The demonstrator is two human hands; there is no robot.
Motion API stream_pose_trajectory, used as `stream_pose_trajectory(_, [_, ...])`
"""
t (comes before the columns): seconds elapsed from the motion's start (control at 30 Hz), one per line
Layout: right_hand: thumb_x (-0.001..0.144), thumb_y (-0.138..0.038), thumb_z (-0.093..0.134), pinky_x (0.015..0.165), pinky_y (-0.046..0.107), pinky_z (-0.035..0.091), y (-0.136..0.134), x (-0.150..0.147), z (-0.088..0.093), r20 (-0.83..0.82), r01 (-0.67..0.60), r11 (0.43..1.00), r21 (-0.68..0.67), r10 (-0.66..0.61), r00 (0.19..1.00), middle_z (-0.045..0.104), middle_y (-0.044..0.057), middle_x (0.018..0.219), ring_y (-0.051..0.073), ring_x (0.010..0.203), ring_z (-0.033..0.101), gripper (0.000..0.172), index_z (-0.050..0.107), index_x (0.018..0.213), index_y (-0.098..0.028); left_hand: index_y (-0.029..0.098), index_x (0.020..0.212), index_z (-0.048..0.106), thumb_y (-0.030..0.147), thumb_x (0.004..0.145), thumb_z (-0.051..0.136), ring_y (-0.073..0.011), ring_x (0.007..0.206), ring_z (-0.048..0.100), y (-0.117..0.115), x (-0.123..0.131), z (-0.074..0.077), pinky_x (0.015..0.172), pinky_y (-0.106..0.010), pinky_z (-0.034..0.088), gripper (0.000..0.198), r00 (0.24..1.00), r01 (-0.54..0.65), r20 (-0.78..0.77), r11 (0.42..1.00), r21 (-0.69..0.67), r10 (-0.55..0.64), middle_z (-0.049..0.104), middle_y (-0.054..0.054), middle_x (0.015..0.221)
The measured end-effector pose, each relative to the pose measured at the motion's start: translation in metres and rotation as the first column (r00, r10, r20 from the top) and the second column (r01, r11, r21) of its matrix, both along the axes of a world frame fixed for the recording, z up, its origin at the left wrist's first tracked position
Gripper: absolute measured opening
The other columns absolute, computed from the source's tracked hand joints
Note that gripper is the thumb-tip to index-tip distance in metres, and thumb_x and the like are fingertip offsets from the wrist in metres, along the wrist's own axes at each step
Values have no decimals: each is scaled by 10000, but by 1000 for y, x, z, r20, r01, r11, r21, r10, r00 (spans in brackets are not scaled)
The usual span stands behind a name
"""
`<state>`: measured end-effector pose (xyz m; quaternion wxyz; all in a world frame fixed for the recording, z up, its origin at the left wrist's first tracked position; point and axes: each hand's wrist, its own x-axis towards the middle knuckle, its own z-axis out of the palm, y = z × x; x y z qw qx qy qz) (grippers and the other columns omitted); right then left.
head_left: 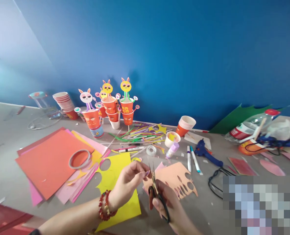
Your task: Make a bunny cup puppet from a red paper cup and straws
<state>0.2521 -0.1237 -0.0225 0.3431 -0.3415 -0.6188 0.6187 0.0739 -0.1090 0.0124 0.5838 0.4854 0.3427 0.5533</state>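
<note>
My right hand [170, 204] is wrapped round the black handles of a pair of scissors [157, 191], blades pointing up. My left hand [129, 182], with a red bead bracelet on the wrist, pinches something tiny at the blade tips; I cannot make out what. Under both hands lie a yellow paper sheet with round holes [113, 173] and a peach sheet with cut-out ovals [176, 178].
A stack of orange and pink paper [52, 163] with a tape ring [80, 159] lies at left. Orange cups with rabbit figures [110, 109] stand by the blue wall. Straws, markers [191, 158], a glue gun [205, 151], cup stacks and a bottle [251, 125] crowd the middle and right.
</note>
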Motion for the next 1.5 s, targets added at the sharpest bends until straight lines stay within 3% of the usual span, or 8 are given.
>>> stream_pose_trajectory(0.47, [832,-737,578,420,222,284,-4,-6,-6,95,48,999,1,-48,994,566,-15,644,82,437,408,530,460,803,-221,173,751,545,301,955,575,-166,775,568,-6,9,-4,766,-299,450,242,997,-75,-33,997,29,76,583,-30,791])
stream_pose_trajectory(0.73, [801,-774,583,449,230,315,-3,-7,-11,140,98,994,47,-104,985,562,-15,606,109,482,438,566,475,783,-219,172,748,544,299,951,584,-155,780,558,-8,11,-5,771,-287,445,243,996,-89,-16,996,5,89,568,-26,825])
stream_pose_trajectory(1.5, [797,-773,582,466,241,306,-2,-8,-9,154,109,993,40,-114,981,557,-21,592,123,504,439,560,458,757,-228,175,738,549,324,940,597,-164,780,557,-8,12,-3,775,-289,448,255,994,-109,-34,994,-11,108,576,-28,810])
